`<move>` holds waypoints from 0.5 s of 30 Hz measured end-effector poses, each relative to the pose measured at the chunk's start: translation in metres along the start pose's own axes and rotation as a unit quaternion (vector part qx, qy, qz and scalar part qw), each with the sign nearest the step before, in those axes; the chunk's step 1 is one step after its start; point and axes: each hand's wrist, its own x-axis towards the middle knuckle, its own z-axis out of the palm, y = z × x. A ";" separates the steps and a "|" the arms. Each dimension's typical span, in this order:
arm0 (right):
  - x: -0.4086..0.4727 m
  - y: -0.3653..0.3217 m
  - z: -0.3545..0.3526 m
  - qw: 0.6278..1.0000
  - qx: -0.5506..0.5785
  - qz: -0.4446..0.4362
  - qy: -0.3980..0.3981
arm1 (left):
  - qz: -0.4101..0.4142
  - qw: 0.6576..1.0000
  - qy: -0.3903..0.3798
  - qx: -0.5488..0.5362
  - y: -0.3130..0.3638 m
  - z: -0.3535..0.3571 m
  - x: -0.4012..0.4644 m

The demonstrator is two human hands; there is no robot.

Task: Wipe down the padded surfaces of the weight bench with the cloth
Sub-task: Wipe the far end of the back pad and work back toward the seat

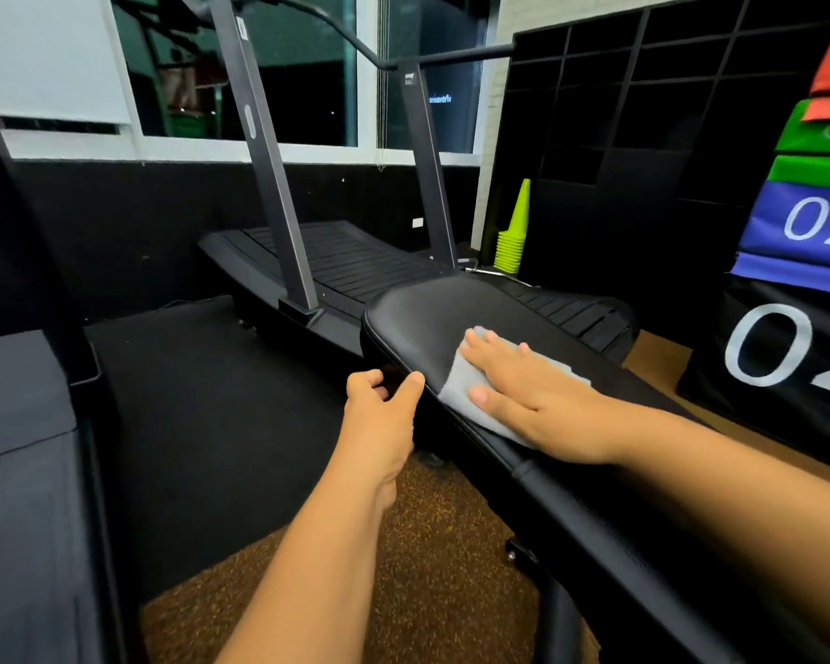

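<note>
The black padded weight bench (451, 318) runs its long axis from lower right of the frame up to its rounded end at centre. The right hand (533, 400) presses flat, fingers straight, on the grey cloth (461, 390) near that end, by the pad's left edge. The left hand (384, 414) curls its grip on that edge, with black floor mat (202, 424) open at left and a curved treadmill (336, 261) just beyond.

Stacked soft plyo boxes (796, 289), far right: white numerals "02" on the blue section (806, 227), "04" on the black section (777, 347). Window glass (444, 88), far centre: pale lettering, partly legible, "…oncentrix". Other markings are unreadable.
</note>
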 end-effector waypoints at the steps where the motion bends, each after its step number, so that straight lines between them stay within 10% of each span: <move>1: -0.001 0.004 -0.002 1.000 0.001 -0.003 -0.013 | 0.001 1.000 -0.001 0.001 -0.002 0.000 0.001; 15: 0.051 0.005 -0.007 0.997 -0.004 0.072 0.007 | -0.001 1.000 0.019 -0.009 0.000 0.005 -0.006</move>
